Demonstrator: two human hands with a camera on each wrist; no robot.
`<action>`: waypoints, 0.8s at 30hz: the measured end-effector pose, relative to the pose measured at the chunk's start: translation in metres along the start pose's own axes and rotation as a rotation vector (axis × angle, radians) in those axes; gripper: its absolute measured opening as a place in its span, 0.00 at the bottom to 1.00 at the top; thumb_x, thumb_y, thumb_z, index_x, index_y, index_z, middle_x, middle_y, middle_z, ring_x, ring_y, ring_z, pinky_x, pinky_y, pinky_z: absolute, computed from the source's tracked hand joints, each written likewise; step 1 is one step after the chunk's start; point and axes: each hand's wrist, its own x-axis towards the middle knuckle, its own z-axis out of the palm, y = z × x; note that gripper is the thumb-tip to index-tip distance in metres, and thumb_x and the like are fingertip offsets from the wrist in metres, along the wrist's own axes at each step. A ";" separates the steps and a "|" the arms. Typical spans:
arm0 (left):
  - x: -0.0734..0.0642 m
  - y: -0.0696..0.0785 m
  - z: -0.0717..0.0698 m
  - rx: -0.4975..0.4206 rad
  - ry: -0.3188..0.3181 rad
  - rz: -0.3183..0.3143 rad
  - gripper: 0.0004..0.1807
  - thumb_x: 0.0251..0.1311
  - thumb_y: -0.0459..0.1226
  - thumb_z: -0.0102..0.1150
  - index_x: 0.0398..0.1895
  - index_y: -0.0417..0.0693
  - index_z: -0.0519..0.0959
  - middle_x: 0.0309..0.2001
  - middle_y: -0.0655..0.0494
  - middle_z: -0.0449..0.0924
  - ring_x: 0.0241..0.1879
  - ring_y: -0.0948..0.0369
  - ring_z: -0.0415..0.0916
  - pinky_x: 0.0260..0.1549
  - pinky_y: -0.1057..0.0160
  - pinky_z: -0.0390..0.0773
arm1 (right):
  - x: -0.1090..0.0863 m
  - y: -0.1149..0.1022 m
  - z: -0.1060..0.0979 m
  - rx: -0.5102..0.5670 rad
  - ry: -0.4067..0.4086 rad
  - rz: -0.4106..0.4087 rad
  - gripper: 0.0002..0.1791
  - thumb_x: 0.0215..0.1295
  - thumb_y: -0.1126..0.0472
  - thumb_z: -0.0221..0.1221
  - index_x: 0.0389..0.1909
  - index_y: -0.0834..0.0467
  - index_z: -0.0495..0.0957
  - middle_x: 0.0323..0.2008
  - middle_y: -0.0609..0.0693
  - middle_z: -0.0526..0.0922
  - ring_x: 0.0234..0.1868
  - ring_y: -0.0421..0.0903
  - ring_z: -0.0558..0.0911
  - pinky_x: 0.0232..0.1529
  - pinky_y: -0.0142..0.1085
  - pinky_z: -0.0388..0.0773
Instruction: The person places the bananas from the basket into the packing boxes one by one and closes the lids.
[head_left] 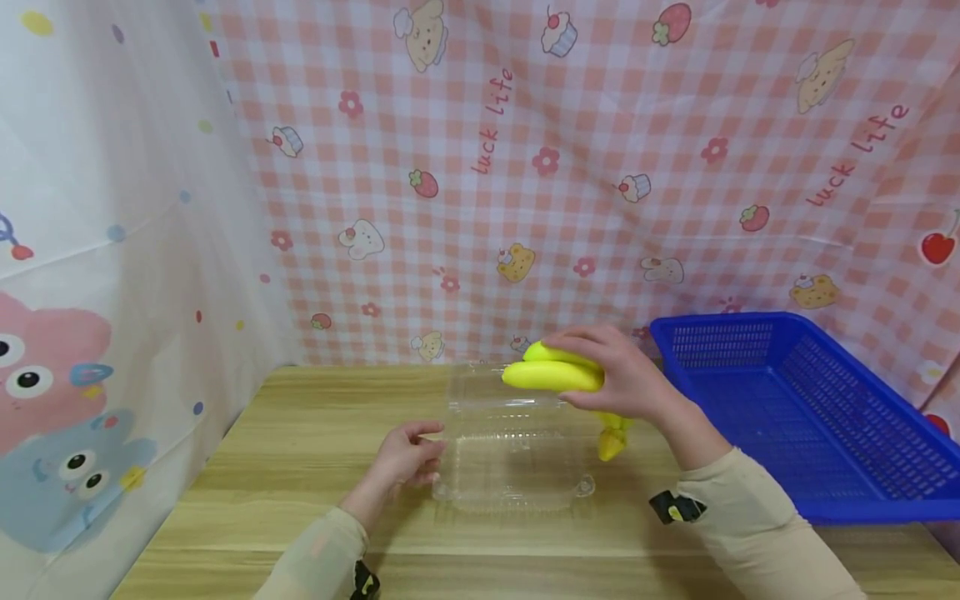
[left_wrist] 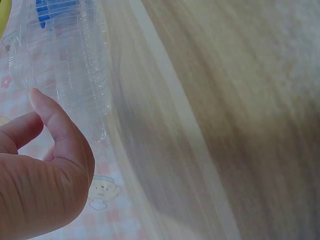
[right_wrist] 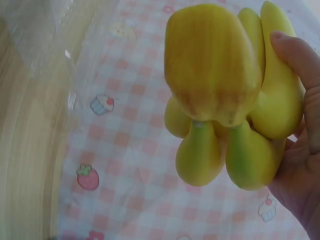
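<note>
Nearest, pale sleeves point(head_left: 772, 521) are noted above a wood-grain table point(head_left: 300, 450). The left hand point(head_left: 405, 456) is placed at the left edge of a clear plastic container point(head_left: 513, 502), its fingers loosely bent and relaxed; whether the wall is touched cannot be determined. By the right hand point(head_left: 626, 379), a bunch of yellow bananas point(head_left: 551, 377) is gripped, fingers and thumb curled round it, and is held raised at the container's right rear (stem end directed downward). At right, a blue basket point(head_left: 877, 510) is located; beyond, a pink checked cloth point(head_left: 450, 217) is hung.
</note>
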 end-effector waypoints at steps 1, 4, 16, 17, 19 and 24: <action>0.000 0.000 0.000 0.000 0.000 0.001 0.21 0.65 0.27 0.59 0.61 0.33 0.73 0.32 0.50 0.72 0.24 0.62 0.72 0.19 0.68 0.80 | 0.001 -0.001 0.002 0.002 -0.005 -0.006 0.36 0.45 0.57 0.77 0.59 0.55 0.79 0.55 0.53 0.79 0.55 0.54 0.75 0.53 0.49 0.71; 0.001 0.000 0.000 0.000 -0.001 0.003 0.21 0.65 0.27 0.59 0.61 0.33 0.73 0.32 0.50 0.72 0.23 0.62 0.72 0.19 0.68 0.80 | 0.005 -0.004 0.009 0.011 -0.025 -0.020 0.36 0.46 0.56 0.76 0.60 0.55 0.78 0.55 0.52 0.79 0.55 0.54 0.75 0.54 0.49 0.72; 0.002 0.000 0.001 0.010 0.012 -0.007 0.20 0.65 0.27 0.59 0.60 0.33 0.74 0.31 0.50 0.71 0.23 0.62 0.72 0.19 0.68 0.80 | 0.012 -0.015 0.037 -0.013 -0.118 -0.067 0.34 0.49 0.55 0.75 0.61 0.52 0.78 0.57 0.52 0.77 0.56 0.53 0.73 0.55 0.49 0.73; 0.001 0.000 0.001 0.010 0.013 -0.009 0.20 0.65 0.27 0.59 0.60 0.33 0.74 0.31 0.50 0.71 0.23 0.62 0.72 0.19 0.68 0.80 | 0.012 -0.016 0.039 -0.019 -0.128 -0.065 0.34 0.50 0.55 0.75 0.61 0.52 0.78 0.57 0.52 0.77 0.56 0.53 0.73 0.55 0.49 0.73; 0.001 0.000 0.002 0.012 0.015 -0.009 0.20 0.64 0.27 0.60 0.60 0.33 0.74 0.32 0.50 0.71 0.24 0.61 0.72 0.19 0.67 0.80 | 0.012 -0.017 0.043 -0.034 -0.151 -0.055 0.34 0.50 0.54 0.74 0.62 0.51 0.78 0.58 0.52 0.77 0.57 0.53 0.73 0.57 0.49 0.73; 0.001 0.000 0.003 0.011 0.019 -0.006 0.20 0.64 0.27 0.60 0.60 0.33 0.74 0.31 0.50 0.71 0.24 0.61 0.72 0.19 0.67 0.80 | 0.012 -0.018 0.052 -0.068 -0.193 -0.061 0.35 0.49 0.54 0.75 0.62 0.50 0.78 0.58 0.53 0.77 0.59 0.53 0.73 0.59 0.50 0.72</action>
